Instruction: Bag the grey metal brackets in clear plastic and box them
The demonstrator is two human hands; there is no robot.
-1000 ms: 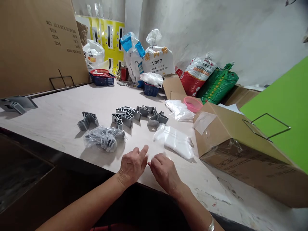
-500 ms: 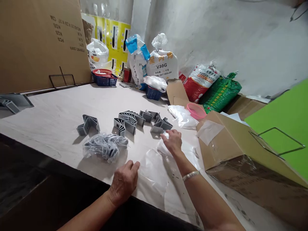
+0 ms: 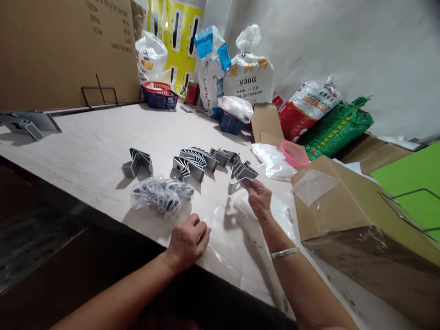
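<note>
My right hand (image 3: 260,198) pinches a grey bent bracket (image 3: 237,183) by its near right edge, lifted in front of other brackets. Curled near the table's front edge is my left hand (image 3: 190,238), beside a clear plastic bag (image 3: 223,233); its fingertips are partly hidden, so whether they grip the bag is unclear. Left of centre lies a bundle of brackets in clear plastic (image 3: 161,196). Behind it stand a nested row of brackets (image 3: 194,164) and a small separate group of brackets (image 3: 137,163). More white plastic bags (image 3: 273,160) lie beyond my right hand.
A cardboard box (image 3: 330,201) stands at the right, near a pink basket (image 3: 294,154). Blue baskets (image 3: 160,99) and filled sacks (image 3: 249,82) line the back. A large carton (image 3: 68,55) rises at the left, with more grey brackets (image 3: 32,124) before it.
My right hand has taken hold of one bracket and raised it slightly from the group. My left hand stays curled near the table edge. The camera view has shifted.
</note>
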